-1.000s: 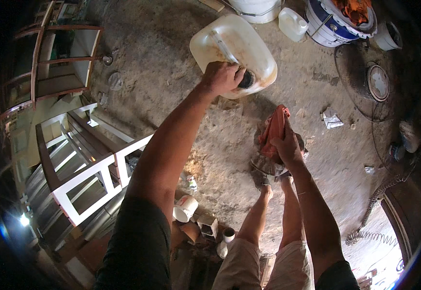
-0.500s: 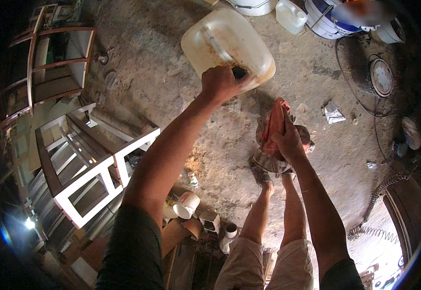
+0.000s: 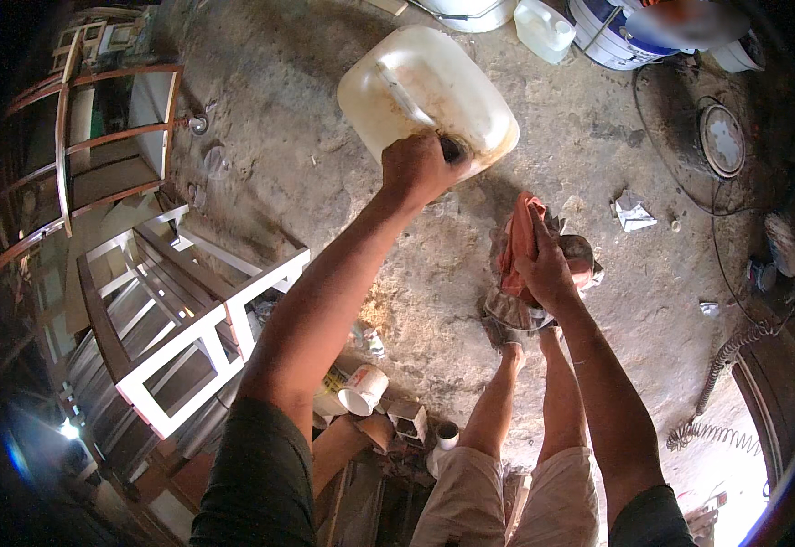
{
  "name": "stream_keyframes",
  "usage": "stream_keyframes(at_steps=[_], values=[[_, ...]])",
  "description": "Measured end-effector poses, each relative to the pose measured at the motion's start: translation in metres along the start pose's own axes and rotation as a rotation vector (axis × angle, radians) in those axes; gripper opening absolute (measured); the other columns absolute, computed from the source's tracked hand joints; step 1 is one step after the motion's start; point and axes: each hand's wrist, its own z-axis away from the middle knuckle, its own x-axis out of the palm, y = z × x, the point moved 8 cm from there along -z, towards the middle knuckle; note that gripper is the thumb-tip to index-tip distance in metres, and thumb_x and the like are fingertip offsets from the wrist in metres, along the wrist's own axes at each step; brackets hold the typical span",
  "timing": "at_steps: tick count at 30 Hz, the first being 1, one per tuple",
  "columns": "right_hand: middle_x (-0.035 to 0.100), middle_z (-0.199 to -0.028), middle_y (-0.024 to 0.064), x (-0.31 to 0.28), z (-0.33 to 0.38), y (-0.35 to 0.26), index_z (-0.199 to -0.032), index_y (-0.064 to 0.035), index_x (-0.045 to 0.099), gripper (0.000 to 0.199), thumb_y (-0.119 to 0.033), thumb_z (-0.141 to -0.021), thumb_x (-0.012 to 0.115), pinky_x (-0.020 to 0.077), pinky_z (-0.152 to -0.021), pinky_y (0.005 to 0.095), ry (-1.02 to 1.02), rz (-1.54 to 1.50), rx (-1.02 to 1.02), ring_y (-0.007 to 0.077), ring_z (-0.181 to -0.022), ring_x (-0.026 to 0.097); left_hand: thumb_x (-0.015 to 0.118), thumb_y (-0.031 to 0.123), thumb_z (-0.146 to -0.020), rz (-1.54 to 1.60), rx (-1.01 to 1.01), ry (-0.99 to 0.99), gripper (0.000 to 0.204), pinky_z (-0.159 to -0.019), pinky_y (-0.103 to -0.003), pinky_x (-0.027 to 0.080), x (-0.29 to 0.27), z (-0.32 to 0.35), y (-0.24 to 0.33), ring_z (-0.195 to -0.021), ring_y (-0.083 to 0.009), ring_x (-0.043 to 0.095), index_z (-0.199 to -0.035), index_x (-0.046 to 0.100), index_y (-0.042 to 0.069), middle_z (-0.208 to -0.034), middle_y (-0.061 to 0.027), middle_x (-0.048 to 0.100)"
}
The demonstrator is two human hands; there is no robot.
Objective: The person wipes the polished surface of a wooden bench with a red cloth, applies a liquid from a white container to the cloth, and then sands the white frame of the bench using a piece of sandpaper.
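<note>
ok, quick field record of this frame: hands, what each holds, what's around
left hand: grips the neck end of a tilted, pale plastic jug
right hand: clutches a red-orange rag, bunched with greyer cloth
relation: jug and rag apart; spout hidden behind the left hand
floor: rough, dusty concrete
left side: white wooden frame
near feet: small white cup on its side
top edge: blue-and-white bucket, small clear jug

A white frame (image 3: 198, 337) stands left on the dirt floor (image 3: 279, 118); a cup (image 3: 362, 390) beside it, crumpled paper (image 3: 633, 211) right.
</note>
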Motion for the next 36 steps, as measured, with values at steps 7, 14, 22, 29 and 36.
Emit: stream_keyframes(at_steps=[7,14,22,29,36], values=[[0.040,-0.154,0.0287,-0.005,0.005,-0.008,-0.159,-0.0101,0.025,0.080,-0.003,-0.085,0.052,0.0336,-0.119,0.0411,0.054,0.092,-0.167,0.0400,-0.144,0.039,0.054,0.066,-0.089,1.028,-0.740,-0.626,0.060,-0.035,-0.023,0.027,0.044,0.013,-0.037,-0.045,-0.0138,0.052,-0.086,0.059,0.007,-0.068,-0.0122,0.065],[0.041,-0.154,0.0284,0.002,0.002,-0.008,-0.159,-0.0110,0.026,0.081,-0.002,-0.084,0.053,0.0362,-0.117,0.0406,0.040,-0.002,-0.103,0.0400,-0.143,0.041,0.032,0.080,-0.094,1.183,-0.872,-0.627,0.090,-0.034,-0.031,0.043,0.057,0.035,-0.045,-0.055,-0.0288,0.069,-0.109,0.058,-0.005,-0.070,-0.0206,0.065],[0.046,-0.149,0.0292,0.017,-0.005,-0.020,-0.158,-0.0114,0.030,0.080,-0.003,-0.083,0.055,0.0395,-0.114,0.0428,0.033,0.000,-0.283,0.0428,-0.136,0.049,0.081,0.052,-0.077,0.036,-0.004,0.076,0.084,-0.091,-0.051,0.053,0.003,0.023,-0.008,-0.099,-0.0455,0.068,-0.126,0.050,-0.008,-0.102,-0.0285,0.069],[0.066,-0.116,0.0301,0.025,-0.041,-0.063,-0.155,-0.0146,0.035,0.074,-0.004,-0.084,0.055,0.0513,-0.094,0.0523,-0.034,0.251,-0.244,0.0485,-0.109,0.064,0.068,0.057,-0.082,0.732,-0.342,0.157,0.059,-0.067,-0.038,0.055,-0.051,-0.005,-0.043,-0.072,-0.0210,0.070,-0.099,0.073,0.001,-0.082,-0.0103,0.072],[0.070,-0.103,0.0272,0.077,-0.114,-0.086,-0.138,-0.0108,0.047,0.050,-0.010,-0.089,0.055,0.0547,-0.085,0.0551,-0.053,0.572,-0.225,0.0458,-0.097,0.070,0.070,0.061,-0.080,1.447,-0.383,0.231,0.064,-0.071,-0.032,0.052,-0.037,-0.078,-0.057,-0.082,-0.0173,0.058,-0.109,0.061,0.005,-0.093,-0.0074,0.058]])
